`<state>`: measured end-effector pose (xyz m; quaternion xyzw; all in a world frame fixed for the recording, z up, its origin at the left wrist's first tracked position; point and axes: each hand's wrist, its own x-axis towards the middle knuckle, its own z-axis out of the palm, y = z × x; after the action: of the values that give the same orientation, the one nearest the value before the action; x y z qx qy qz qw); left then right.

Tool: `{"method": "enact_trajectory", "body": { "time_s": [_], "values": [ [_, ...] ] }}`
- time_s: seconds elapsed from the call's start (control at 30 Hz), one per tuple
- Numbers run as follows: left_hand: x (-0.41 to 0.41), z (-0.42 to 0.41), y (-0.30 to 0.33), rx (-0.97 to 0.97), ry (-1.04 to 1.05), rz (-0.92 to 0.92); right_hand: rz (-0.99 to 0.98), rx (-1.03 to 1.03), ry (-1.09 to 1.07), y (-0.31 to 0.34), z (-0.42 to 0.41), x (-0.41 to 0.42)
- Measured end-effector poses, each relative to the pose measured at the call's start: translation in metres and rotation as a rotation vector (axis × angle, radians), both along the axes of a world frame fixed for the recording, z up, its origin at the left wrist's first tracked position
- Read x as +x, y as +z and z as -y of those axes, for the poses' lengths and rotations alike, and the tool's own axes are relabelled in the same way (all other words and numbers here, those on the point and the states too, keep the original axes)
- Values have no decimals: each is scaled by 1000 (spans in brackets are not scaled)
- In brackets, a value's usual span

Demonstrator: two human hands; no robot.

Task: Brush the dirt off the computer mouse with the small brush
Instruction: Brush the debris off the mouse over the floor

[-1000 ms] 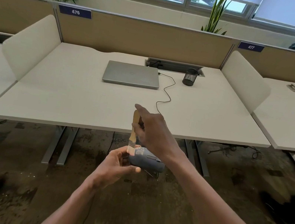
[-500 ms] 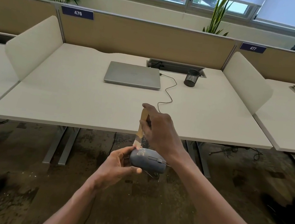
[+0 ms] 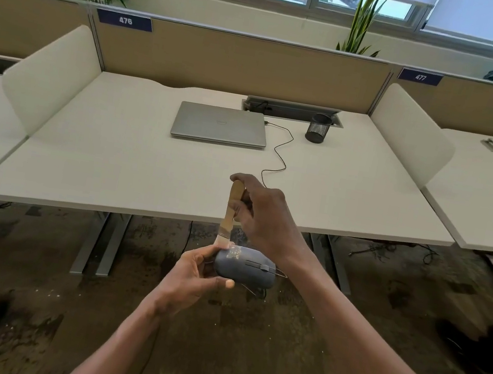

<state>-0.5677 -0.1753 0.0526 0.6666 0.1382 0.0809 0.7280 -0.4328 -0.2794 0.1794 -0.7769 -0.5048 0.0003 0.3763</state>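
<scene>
The computer mouse (image 3: 246,267) is held in the air in front of the near edge of the desk (image 3: 111,170), above the floor (image 3: 28,274), not resting on anything. It is grey-blue, lies roughly level with its scroll wheel toward the right, and has a pale patch of dirt (image 3: 234,252) on its upper left end.

The left hand (image 3: 190,278) grips the mouse at its left end: the thumb lies along the near side and the fingers (image 3: 199,254) curl round the far side, so the hand is closed on it.

The right hand (image 3: 262,214) is above the mouse and holds the small brush (image 3: 230,213) by its wooden handle, fingers curled round it and the index finger laid over the top end. The brush stands nearly upright, its bristle end down at the left end of the mouse, just beside the dirty patch; whether the bristles touch the mouse cannot be told, as the tip is partly hidden by the left fingers.

Far back on the desk lies a closed silver laptop (image 3: 219,124). A thin black cable (image 3: 279,156) runs from its right side toward the near edge. To the right of the laptop stands a black mesh pen cup (image 3: 318,128).
</scene>
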Motion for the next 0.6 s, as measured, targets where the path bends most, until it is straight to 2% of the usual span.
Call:
{"method": "enact_trajectory", "body": {
  "time_s": [0.47, 0.6],
  "values": [
    [2, -4, -2, 19, 4, 19, 9, -55, 4, -3, 3, 17],
    [3, -7, -1, -13, -4, 38, -6, -12, 21, -3, 2, 20]
  ]
}}
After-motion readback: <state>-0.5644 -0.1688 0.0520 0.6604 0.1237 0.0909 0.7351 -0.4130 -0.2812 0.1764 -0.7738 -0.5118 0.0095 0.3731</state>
